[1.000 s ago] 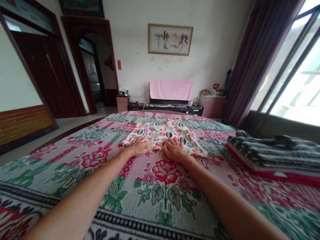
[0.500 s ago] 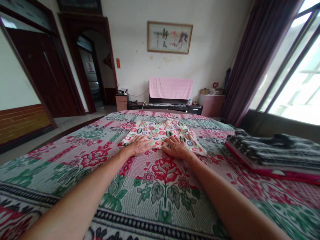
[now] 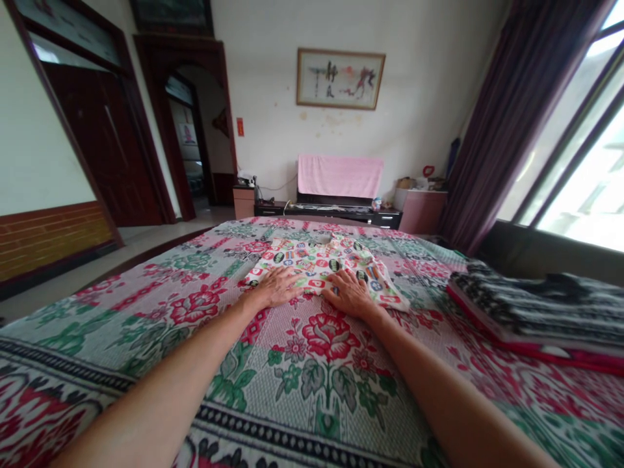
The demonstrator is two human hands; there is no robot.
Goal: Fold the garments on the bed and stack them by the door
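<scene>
A white shirt [image 3: 316, 260] with a colourful logo print lies spread on the flowered bedspread [image 3: 326, 383], its neckline toward the far side. Flat on its near left edge rests my left hand [image 3: 279, 286], fingers stretched out. My right hand [image 3: 350, 292] presses on the near edge to the right, fingers spread and pointing away from me. Neither hand grips the fabric. Parts of the shirt's near edge are hidden under both hands.
Folded knitted clothes [image 3: 536, 309] in black, white and red are stacked at the right. Beyond the bed stand a low black cabinet [image 3: 331, 211] and a screen covered by a pink cloth [image 3: 340, 175]. A purple curtain [image 3: 517, 123] hangs by the window.
The whole view has shifted slightly, so things appear a little further right and lower. Both hands stay flat on the shirt, with little visible movement over it.
</scene>
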